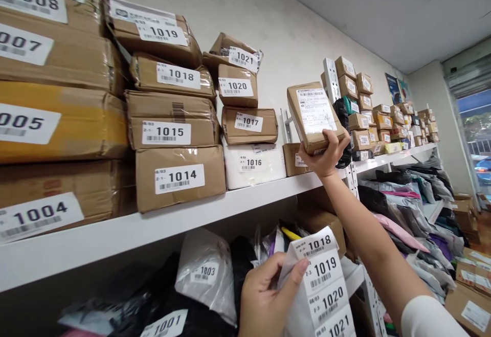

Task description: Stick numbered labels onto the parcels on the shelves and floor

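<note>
My right hand [326, 150] is raised at shelf height, its fingers wrapped round the lower end of a brown cardboard box [294, 103]. A white shipping label [315, 109] covers the face of that box toward me. Lower down, my left hand [266, 293] pinches a strip of number labels [326, 288] between thumb and fingers; 1018, 1019, 1020 and 1021 are readable on it. Behind the raised box, a small carton [293, 160] sits on the shelf, partly hidden by my right hand. Left of it lies a white parcel [255, 176] marked 1016, under box 1017 [249, 125].
The white shelf [184, 219] carries stacked numbered boxes at left, including box 1014 [146, 178]. A perforated upright post [330, 79] stands right of the raised box. Bagged parcels [207, 270] fill the lower shelf. More boxes [360, 122] line the shelf farther right; cartons [470, 301] stand lower right.
</note>
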Tool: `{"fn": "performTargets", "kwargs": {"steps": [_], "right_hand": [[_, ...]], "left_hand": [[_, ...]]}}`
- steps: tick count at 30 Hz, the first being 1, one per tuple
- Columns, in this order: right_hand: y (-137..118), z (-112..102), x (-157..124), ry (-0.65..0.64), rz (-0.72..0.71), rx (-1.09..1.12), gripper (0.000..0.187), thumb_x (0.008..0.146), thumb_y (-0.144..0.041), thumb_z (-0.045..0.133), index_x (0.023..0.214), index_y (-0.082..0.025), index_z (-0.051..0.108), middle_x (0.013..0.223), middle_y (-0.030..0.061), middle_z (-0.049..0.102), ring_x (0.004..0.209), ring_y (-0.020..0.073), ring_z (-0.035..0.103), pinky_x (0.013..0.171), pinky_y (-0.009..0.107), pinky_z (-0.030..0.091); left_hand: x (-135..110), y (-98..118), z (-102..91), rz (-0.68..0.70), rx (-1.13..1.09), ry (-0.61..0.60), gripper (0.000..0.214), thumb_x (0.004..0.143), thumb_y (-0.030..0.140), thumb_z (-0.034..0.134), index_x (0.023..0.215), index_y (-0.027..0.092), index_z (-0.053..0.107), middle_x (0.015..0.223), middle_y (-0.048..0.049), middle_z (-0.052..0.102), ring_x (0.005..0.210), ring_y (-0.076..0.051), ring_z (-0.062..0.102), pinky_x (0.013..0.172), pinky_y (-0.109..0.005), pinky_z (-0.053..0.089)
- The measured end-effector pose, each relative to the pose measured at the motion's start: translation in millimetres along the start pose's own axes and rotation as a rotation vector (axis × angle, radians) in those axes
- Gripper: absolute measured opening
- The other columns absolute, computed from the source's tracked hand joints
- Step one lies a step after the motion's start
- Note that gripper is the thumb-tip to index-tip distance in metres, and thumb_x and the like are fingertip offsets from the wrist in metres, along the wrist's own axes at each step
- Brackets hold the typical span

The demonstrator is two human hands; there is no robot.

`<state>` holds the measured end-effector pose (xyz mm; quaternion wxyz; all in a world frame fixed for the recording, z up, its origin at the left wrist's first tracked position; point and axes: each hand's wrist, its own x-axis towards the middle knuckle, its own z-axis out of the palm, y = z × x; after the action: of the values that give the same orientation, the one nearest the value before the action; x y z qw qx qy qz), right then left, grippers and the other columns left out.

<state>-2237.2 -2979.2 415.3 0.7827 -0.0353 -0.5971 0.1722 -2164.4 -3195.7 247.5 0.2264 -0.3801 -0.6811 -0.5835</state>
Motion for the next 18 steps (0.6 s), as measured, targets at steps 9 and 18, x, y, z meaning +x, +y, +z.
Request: {"fn": "performTargets", "kwargs": {"steps": [9,18], "right_hand": [[2,-3,-1,-0.060,0.040,0.035,0.066,0.065,-0.049,0.074,0.124,-0.022,0.058,0.141,0.0236,0.034,0.147,0.0510,0.023,0.107,0.072,0.040],[-13,20,42,-0.090,-0.005,0.214,0.072,0.078,-0.047,0.068,0.141,-0.028,0.038,0.142,0.0158,0.030,0.136,0.0385,0.040,0.099,0.059,0.052]], "left_hand": [[2,-3,-1.4,0.001,-0.017,-0.024,0.040,0.083,0.052,0.070,0.062,0.019,0.069,0.059,-0.0014,0.064,0.056,-0.015,0.056,0.055,-0.022,0.048],[1,-6,-0.3,0.024,-0.012,-0.013,0.037,0.083,0.049,0.071,0.063,0.019,0.071,0.058,-0.0007,0.065,0.055,-0.014,0.057,0.053,-0.020,0.048]]}}
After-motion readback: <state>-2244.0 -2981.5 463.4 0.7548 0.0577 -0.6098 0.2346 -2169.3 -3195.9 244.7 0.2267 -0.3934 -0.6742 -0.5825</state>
